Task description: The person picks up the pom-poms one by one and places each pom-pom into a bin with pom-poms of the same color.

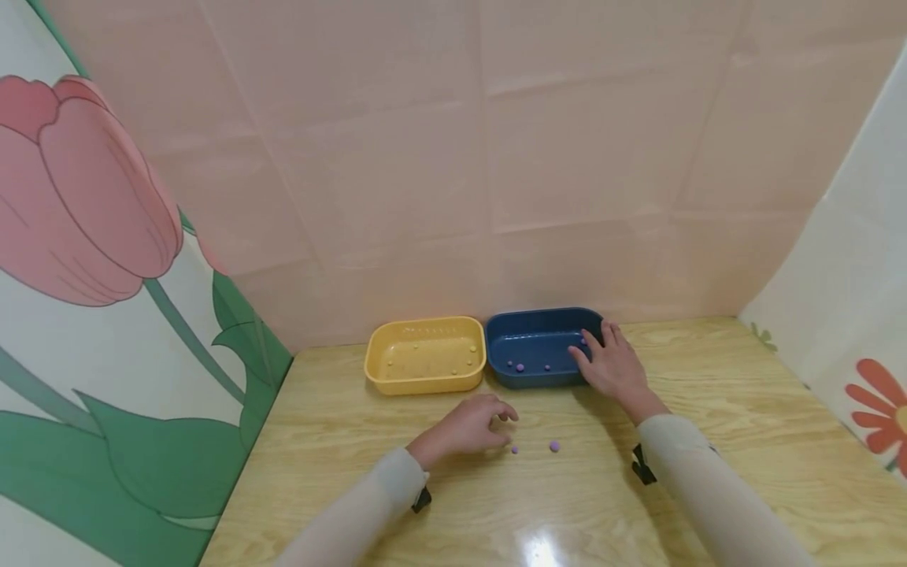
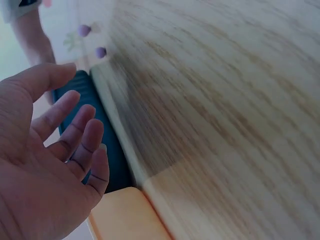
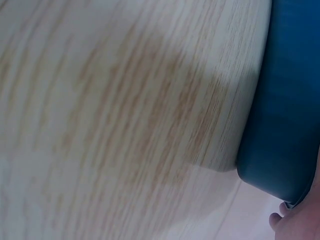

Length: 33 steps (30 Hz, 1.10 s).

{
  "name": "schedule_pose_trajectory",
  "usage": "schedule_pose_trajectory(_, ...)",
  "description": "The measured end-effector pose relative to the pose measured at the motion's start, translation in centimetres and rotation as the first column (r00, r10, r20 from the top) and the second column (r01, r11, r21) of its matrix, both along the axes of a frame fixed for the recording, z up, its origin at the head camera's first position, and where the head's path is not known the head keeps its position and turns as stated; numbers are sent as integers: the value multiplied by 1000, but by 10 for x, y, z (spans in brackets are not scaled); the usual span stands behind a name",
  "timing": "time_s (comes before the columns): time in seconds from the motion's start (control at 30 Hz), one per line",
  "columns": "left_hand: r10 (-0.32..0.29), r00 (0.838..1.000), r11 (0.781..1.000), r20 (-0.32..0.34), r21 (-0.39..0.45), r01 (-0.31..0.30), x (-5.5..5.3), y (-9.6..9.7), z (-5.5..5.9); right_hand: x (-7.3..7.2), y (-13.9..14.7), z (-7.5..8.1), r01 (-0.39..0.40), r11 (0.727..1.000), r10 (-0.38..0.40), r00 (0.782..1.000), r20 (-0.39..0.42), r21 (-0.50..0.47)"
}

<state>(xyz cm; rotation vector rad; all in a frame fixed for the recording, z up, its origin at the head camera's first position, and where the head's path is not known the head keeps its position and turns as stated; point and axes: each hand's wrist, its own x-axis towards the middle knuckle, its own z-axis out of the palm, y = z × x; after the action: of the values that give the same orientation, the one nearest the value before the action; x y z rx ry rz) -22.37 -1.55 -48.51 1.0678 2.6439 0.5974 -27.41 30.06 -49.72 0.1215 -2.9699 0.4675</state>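
Observation:
My right hand [image 1: 618, 368] is over the right end of a dark blue tray [image 1: 542, 380], its fingers spread and thumb apart. A small purple ball [image 1: 583, 342] shows inside the tray near the thumb and index finger. More purple balls, one of them a larger ball [image 1: 520, 368], lie on the tray's floor. My left hand [image 1: 476, 424] hovers low over the table with loosely bent fingers and nothing between them. Just off its fingertips rests a small purple ball [image 1: 515, 450], with a bigger purple ball [image 1: 555, 446] to the right.
Touching the blue tray's left side is a yellow tray [image 1: 425, 386] with several tiny yellow balls inside. Both trays stand at the back of the wooden table [image 1: 340, 472], against a pink sheet [image 1: 397, 157]. Flower-printed sheets hang left and right.

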Motion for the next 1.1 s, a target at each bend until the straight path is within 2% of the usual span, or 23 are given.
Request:
schedule_pose_trajectory(0.27,-37,999,999,-10,5,37,2,2,-6,0,0,0,2,1000,-2,1000,13,-2)
schedule_pose_trajectory(0.5,-53,999,999,9,-13,53,5,4,-12,0,0,-1,5,1000,-5,1000,14,-6)
schedule_pose_trajectory(0.8,-83,997,996,-11,-34,82,6,4,-18,0,0,-1,3,1000,-3,1000,14,-8)
schedule_pose_trajectory(1.1,-107,994,994,-36,-4,107,5,4,-24,-1,1,-4,3,1000,-3,1000,2,-4)
